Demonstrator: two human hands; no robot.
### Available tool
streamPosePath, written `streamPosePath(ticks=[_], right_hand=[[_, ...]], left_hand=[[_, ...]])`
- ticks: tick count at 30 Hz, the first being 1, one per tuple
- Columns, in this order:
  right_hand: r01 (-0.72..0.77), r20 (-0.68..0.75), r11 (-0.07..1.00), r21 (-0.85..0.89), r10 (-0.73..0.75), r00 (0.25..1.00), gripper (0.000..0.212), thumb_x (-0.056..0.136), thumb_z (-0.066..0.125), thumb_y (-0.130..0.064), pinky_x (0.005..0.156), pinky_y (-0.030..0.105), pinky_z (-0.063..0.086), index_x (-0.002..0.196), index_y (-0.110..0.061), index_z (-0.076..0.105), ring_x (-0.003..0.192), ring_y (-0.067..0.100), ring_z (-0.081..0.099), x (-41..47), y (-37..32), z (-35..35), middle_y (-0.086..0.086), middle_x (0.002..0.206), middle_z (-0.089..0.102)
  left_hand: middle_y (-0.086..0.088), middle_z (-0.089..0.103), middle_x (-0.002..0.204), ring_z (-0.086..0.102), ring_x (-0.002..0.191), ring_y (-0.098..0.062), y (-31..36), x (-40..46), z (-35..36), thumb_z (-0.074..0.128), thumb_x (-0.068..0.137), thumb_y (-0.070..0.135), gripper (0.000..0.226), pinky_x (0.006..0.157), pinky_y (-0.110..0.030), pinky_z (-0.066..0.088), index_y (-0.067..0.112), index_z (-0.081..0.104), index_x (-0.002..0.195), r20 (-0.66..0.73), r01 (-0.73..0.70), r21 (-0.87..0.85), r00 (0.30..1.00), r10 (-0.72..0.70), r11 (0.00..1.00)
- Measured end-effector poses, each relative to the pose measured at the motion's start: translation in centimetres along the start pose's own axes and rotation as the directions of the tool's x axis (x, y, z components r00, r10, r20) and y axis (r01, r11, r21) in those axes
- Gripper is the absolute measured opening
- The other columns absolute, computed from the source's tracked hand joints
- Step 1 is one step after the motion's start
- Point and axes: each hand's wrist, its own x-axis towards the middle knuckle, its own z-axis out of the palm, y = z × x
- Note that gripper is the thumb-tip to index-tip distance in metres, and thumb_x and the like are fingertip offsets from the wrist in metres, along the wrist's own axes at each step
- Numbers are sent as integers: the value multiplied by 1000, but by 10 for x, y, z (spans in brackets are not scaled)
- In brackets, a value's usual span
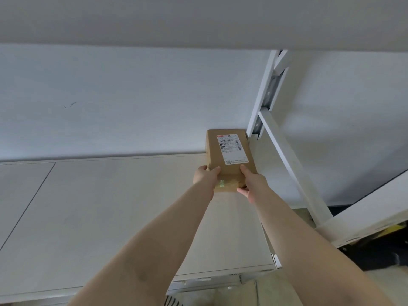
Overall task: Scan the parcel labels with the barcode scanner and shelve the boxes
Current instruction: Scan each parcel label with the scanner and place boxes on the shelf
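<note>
Both hands grip the near end of the box (229, 157): left hand (205, 176) and right hand (251, 184) fingers curl round its sides. Beyond them it lies on the shelf (110, 206), label (231, 149) up; shelving looks nearly done, no scanner visible.

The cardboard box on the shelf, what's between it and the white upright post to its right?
Nothing: in the head view the cardboard box sits right beside the white upright post, no object between.
</note>
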Motion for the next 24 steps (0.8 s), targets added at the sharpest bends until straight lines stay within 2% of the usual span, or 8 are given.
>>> streamPosePath(ticks=[2, 5, 7, 9, 12, 14, 17, 24], right_hand=[[-27, -21, 999, 42, 28, 999, 59, 91, 72, -35, 101, 46, 51, 137, -8, 46, 111, 29, 57, 0, 4, 2, 10, 134, 58], [-63, -66, 997, 46, 66, 996, 75, 86, 73, -49, 105, 45, 48, 138, -10, 36, 115, 31, 56, -9, 13, 3, 9, 135, 53], [-87, -62, 996, -2, 86, 994, 79, 85, 72, -53, 102, 42, 49, 140, -9, 35, 98, 27, 57, -19, 23, 3, 10, 125, 51], [-114, -36, 993, -19, 113, 993, 69, 86, 72, -50, 101, 41, 51, 136, -9, 46, 73, 19, 52, -32, 37, 4, 12, 114, 55], [-162, 45, 987, 6, 161, 986, 42, 93, 68, -38, 109, 41, 47, 116, -4, 63, 87, 26, 64, -59, 61, 16, 19, 110, 66], [-148, 90, 989, 23, 146, 985, 29, 95, 67, -32, 96, 35, 53, 105, -5, 67, 102, 27, 68, -67, 72, 23, 15, 109, 69], [-140, 146, 990, 6, 137, 980, 19, 95, 67, -29, 74, 27, 52, 90, -10, 67, 81, 18, 65, -84, 94, 48, 8, 96, 70], [-75, 302, 991, -112, 106, 947, 13, 96, 64, -23, 61, 21, 49, 90, -12, 65, 67, 14, 61, -156, 161, 149, 5, 80, 68]], left_hand=[[-6, 61, 118, 64, 101, -24, 2, -3, -3, 68, 97, 30, 73, 102, -42, 53, 12, 32, 158, 3, 31, 11, 1000, -31, 999], [5, 46, 91, 46, 71, -10, 4, -17, -15, 66, 98, 39, 76, 75, -31, 50, 14, 28, 159, 22, 48, 31, 999, -49, 998], [2, 50, 101, 49, 79, -14, -2, -24, -29, 67, 96, 41, 75, 75, -31, 49, 15, 33, 157, 28, 84, 37, 996, -85, 996], [-3, 55, 113, 55, 95, -19, -10, -30, -48, 69, 96, 37, 67, 93, -37, 53, 11, 43, 151, 31, 97, 14, 995, -97, 995], [-5, 65, 106, 61, 100, -20, -30, -39, -85, 68, 98, 23, 42, 101, -37, 54, 3, 60, 134, 26, 110, -98, 994, -108, 989], [-5, 68, 97, 64, 93, -19, -39, -48, -104, 66, 98, 15, 28, 100, -37, 54, 2, 66, 123, 16, 118, -192, 993, -117, 974], [-6, 70, 96, 66, 91, -19, -51, -66, -149, 66, 98, 10, 13, 95, -34, 56, 6, 68, 110, -54, 112, -320, 989, -136, 941], [-7, 72, 96, 68, 90, -18, -83, -115, -300, 65, 98, 7, 7, 89, -30, 58, 7, 69, 104, -254, -4, -517, 956, -149, 856]])
